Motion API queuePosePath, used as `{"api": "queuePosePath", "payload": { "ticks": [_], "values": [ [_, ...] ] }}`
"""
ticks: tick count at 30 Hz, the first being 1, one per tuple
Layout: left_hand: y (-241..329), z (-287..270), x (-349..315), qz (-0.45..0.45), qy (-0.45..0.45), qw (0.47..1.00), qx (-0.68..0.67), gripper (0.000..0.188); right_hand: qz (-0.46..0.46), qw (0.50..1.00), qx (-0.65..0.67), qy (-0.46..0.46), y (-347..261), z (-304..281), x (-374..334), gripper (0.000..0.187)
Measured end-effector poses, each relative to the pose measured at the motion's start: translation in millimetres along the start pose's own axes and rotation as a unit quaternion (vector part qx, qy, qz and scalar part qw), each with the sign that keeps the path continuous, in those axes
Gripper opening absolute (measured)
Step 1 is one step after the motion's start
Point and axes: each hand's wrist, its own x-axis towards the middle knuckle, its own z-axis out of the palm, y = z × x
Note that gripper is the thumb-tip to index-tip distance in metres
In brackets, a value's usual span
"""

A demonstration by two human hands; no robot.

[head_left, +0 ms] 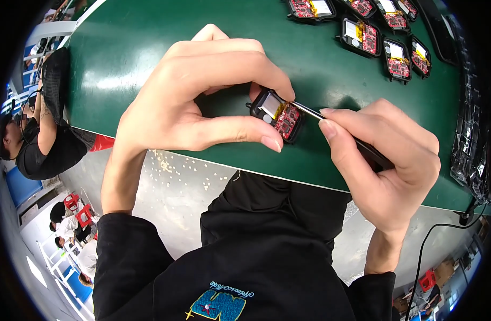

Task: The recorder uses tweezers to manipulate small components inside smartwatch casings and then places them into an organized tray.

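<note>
Near the front edge of the table, my left fingers hold a probably light, fragile gadget, best gripped by its stiff rim, while my right fingers pinch a thin tool.

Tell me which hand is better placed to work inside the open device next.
Probably the right hand: it holds the slim tool, its tip near the open device. The left hand seems occupied, steadying that device between thumb and fingers.
</note>
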Motion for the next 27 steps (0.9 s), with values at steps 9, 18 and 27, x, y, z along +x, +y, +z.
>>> {"api": "queuePosePath", "payload": {
  "ticks": [9,18,27],
  "values": [
    [1.5,3.1,-2.9,-0.012,0.006,1.000,-0.010,0.060,-0.030,0.999,-0.010,0.017,1.5,3.4,-4.5,0.020],
    [0.7,0.4,-2.8,-0.017,0.022,0.999,-0.015,0.057,-0.021,0.999,-0.007,0.023,0.5,3.1,-2.7,0.016],
    [13.0,3.7,-2.3,-0.037,0.000,0.999,0.000,0.061,0.034,0.991,0.086,0.101,-2.5,-6.3,-12.0,0.017]
  ]
}}
